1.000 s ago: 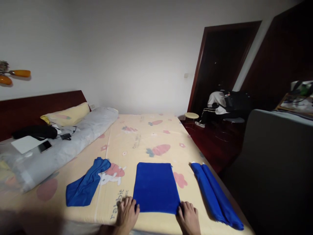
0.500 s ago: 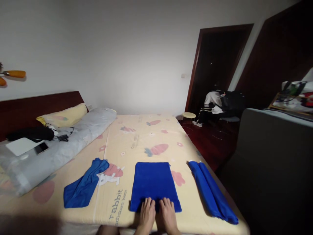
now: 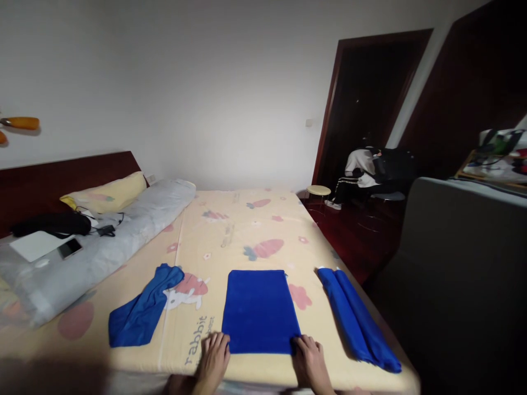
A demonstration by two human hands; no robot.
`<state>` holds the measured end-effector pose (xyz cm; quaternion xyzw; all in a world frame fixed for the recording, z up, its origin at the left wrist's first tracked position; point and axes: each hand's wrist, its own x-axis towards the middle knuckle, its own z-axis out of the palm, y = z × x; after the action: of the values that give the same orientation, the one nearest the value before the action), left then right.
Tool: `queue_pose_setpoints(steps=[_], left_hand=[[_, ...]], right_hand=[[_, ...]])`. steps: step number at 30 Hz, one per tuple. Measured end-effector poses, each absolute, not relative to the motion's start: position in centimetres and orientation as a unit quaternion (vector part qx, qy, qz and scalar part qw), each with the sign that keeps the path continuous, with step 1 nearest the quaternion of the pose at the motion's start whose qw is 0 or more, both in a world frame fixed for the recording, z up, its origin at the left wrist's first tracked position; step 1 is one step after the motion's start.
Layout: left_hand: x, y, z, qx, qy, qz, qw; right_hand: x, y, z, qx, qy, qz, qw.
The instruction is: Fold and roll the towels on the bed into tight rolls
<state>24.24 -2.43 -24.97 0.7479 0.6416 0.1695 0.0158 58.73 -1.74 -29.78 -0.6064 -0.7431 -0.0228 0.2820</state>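
Left hand (image 3: 216, 355), fingers bunched, at near-left corner of blue cloth (image 3: 260, 311), flat on bed (image 3: 272, 225) between both hands; right hand (image 3: 312, 355), likewise bunched, near-right corner; pinch or touch, can't tell; uneven pull could skew it.

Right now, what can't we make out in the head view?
All in the head view:
Flat cloth: underside hidden against the bed; near corners at least partly covered by the left hand and right hand.
Grip: the hands' own backs hide whether they pinch the cloth or just rest on it.
Small print by the left hand: partly covered by it.
Wall lamp: cut off by the left edge.
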Motion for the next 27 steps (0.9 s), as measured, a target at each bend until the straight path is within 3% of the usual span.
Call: queue_pose_setpoints(steps=[5,17,27], left_hand=[[22.5,-2.5,-24.9,0.792,0.591,0.142,0.064],[22.4,-2.2,-22.3,0.822,0.549,0.149,0.038],[21.7,-3.8,-23.2,0.736,0.631,0.215,0.119]], right_hand=[[59.3,-2.1,-29.2,-0.588,-0.771,0.0,0.244],[60.7,-2.0,-27.4,-0.523,-0.816,-0.049,0.242],[60.1,-4.2,-25.9,-0.604,-0.741,0.164,0.242]])
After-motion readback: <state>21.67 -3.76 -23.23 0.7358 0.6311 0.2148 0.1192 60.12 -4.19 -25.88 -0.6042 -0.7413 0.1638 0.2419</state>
